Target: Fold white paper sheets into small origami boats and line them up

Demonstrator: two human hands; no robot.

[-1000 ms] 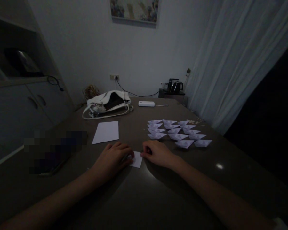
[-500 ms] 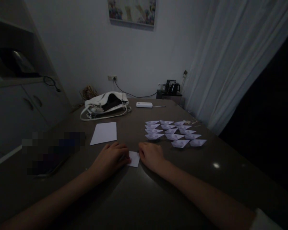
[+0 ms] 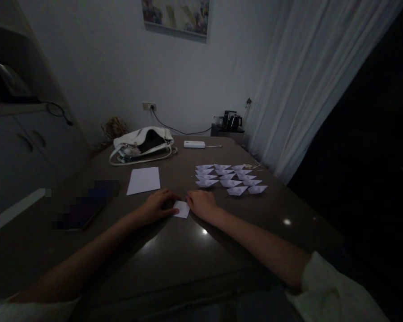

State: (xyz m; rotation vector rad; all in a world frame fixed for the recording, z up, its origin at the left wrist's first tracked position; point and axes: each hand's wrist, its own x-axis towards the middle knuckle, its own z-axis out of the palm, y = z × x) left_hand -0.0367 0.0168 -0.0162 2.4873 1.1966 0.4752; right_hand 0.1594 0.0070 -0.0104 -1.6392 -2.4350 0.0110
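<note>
Left hand (image 3: 161,203), loosely open, rests its thumb on a small paper (image 3: 182,210) lying on the surface (image 3: 177,259); the right hand (image 3: 201,204) curls at the paper's right edge, whether pinching it I cannot tell. Beyond the left hand lies a larger sheet (image 3: 143,180), beyond the right stand boats (image 3: 237,191), and farther back sits a bag (image 3: 139,134).

Loose, pale sleeves (image 3: 334,290) leave both forearms (image 3: 255,243) bare.

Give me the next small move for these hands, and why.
Probably press the right hand along the right edge of the small paper: that hand sits at this edge, while the left hand has its thumb on the opposite side.
</note>
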